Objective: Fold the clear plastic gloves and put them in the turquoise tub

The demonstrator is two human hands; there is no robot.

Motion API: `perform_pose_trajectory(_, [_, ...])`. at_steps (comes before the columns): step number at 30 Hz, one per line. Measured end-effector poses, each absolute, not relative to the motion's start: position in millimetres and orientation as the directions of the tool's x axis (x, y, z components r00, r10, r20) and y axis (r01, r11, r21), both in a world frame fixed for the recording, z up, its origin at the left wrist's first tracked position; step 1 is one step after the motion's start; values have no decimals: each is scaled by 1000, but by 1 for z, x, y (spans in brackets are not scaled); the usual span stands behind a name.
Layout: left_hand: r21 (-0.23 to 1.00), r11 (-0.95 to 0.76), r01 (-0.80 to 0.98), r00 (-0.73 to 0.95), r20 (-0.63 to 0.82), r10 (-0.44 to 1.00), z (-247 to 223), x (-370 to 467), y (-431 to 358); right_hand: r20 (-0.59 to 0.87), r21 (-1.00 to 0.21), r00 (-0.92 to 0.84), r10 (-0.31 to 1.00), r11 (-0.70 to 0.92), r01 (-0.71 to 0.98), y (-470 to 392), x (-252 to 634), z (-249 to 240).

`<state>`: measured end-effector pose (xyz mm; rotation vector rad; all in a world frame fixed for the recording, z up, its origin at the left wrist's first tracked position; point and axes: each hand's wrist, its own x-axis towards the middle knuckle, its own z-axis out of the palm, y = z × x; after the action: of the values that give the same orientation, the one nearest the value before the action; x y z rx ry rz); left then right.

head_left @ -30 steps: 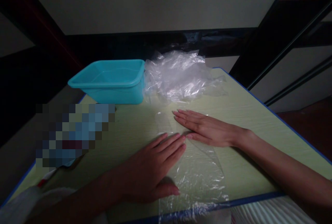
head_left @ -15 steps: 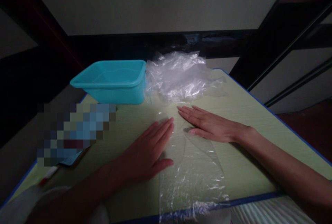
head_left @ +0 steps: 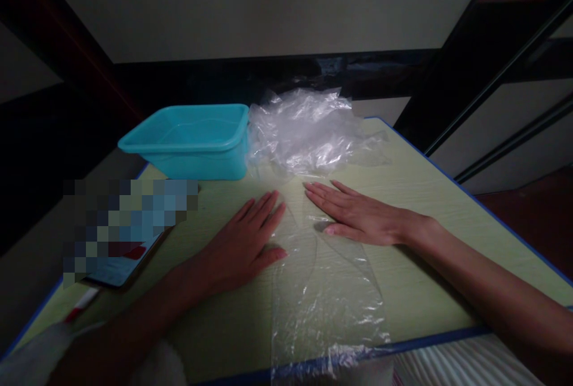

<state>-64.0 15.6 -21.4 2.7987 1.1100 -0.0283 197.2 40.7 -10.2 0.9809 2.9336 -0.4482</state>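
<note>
Thin clear bag (head_left: 329, 296) flat on the bench (head_left: 439, 201), near end over the front edge. Left hand (head_left: 248, 237) at the bag's left side, right hand (head_left: 358, 213) at its far right; each grip spread, holding nothing. Crumpled plastic pile (head_left: 308, 132) beyond the bag, turquoise basin (head_left: 197, 164) beyond and left. Pressure hard to tell in dim light. Step looks like flattening; next move calls for light palms.

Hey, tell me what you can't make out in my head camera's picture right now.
All in the head view:
Flat device: most of its screen is covered by pixel blocks.
Clear plastic bag: near end cut off by the bottom edge.
Crumpled plastic pile: overlapping folds hide how many pieces.
Turquoise basin: near wall hides part of the inside.
Left hand, right hand: palms hidden by their own backs.
</note>
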Motion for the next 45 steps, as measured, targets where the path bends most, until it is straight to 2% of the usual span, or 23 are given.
perform_pose_trajectory(5, [136,-728,672,734,2,679,-24,-66,16,-100,-304,-797,596,745,594,41,199,-7])
perform_pose_trajectory(11, [153,-750,644,763,-49,645,-21,-64,17,-69,-295,-783,619,737,608,42,205,-2])
perform_pose_trajectory(15, [188,-736,650,751,-14,660,-24,-66,17,-17,-222,-777,629,755,616,44,211,2])
perform_pose_trajectory(19, [222,-749,624,752,91,653,-23,-70,17,87,-84,-778,622,783,616,43,211,6])
perform_pose_trajectory(24, [216,-896,388,877,212,431,-15,-70,12,187,2,-810,556,824,567,32,204,15])
perform_pose_trajectory(29, [278,-922,270,951,72,301,-6,-55,1,200,50,-842,501,853,519,27,203,17])
perform_pose_trajectory(34, [337,-890,308,949,-48,310,-5,-47,-4,152,54,-849,507,853,519,27,203,18])
perform_pose_trajectory(45, [322,-884,338,941,-90,327,-8,-47,-5,131,39,-849,512,853,520,25,202,18])
